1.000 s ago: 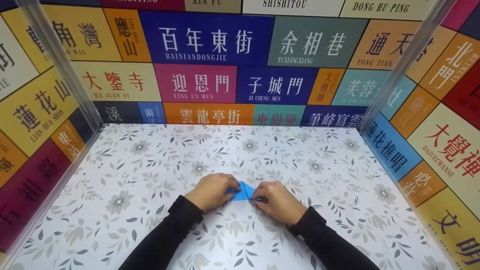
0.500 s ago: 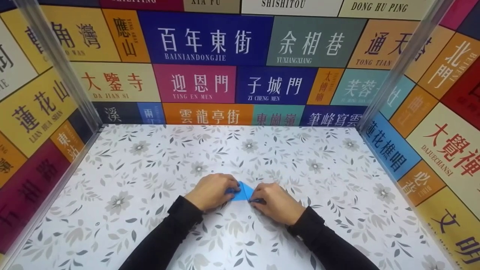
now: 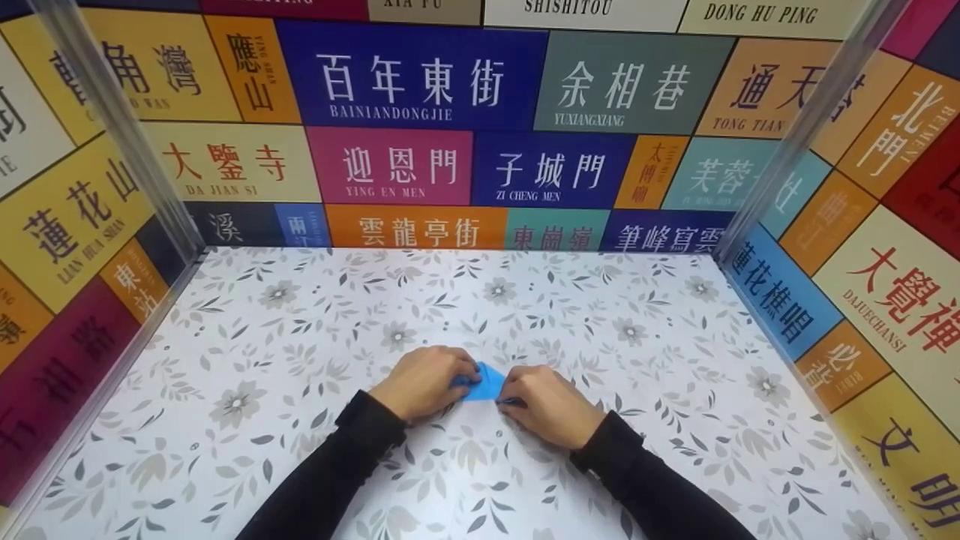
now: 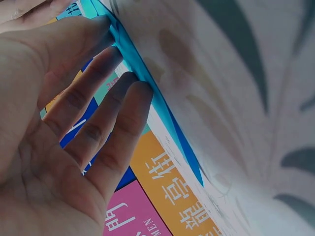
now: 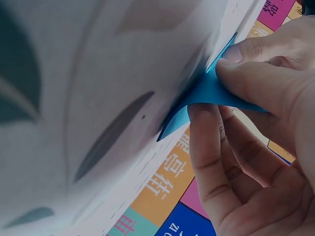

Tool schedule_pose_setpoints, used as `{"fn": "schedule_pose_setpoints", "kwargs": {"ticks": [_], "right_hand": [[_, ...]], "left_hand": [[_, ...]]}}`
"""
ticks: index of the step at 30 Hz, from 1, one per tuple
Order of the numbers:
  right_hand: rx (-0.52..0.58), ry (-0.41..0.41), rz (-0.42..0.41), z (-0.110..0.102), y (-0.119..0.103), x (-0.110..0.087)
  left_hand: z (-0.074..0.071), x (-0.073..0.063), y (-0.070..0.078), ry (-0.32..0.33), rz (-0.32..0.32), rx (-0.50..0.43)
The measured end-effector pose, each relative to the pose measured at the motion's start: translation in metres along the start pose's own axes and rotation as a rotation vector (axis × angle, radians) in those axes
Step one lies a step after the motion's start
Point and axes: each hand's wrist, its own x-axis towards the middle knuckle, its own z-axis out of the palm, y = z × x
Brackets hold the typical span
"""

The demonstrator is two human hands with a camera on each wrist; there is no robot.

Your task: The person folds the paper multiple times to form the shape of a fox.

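Observation:
A folded piece of blue paper (image 3: 486, 385) lies on the patterned tabletop between the hands. My left hand (image 3: 427, 382) rests its fingertips on the left part of the sheet; in the left wrist view these extended fingers (image 4: 128, 115) meet the thin blue edge of the paper (image 4: 164, 112). At the right corner, my right hand (image 3: 553, 405) pinches a flap. The right wrist view shows that flap of paper (image 5: 211, 91) bent up from the surface, with the thumb (image 5: 256, 81) over it and a fingertip beneath. Fingers cover both side corners in the head view.
A white tabletop (image 3: 480, 480) printed with grey leaves and flowers spreads all around. Colourful panels with large characters, such as the blue one (image 3: 412, 75), form walls at the back and both sides. Clear strips (image 3: 795, 127) line the corners.
The right hand has shifted slightly to the left and its fingers have turned a little, covering more of the right flap. The left hand stays in place on the paper.

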Motion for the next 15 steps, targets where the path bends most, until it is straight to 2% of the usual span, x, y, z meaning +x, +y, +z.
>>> {"fn": "schedule_pose_setpoints", "kwargs": {"ticks": [9,15], "right_hand": [[0.005,-0.006,0.001,0.0019,-0.0064,0.0049],[-0.050,0.013,0.025,0.0031,-0.0073,0.0016]], "left_hand": [[-0.0013,-0.0003,0.0001,-0.006,-0.004,0.000],[-0.0003,-0.0003,0.0003,-0.004,0.004,0.000]]}}
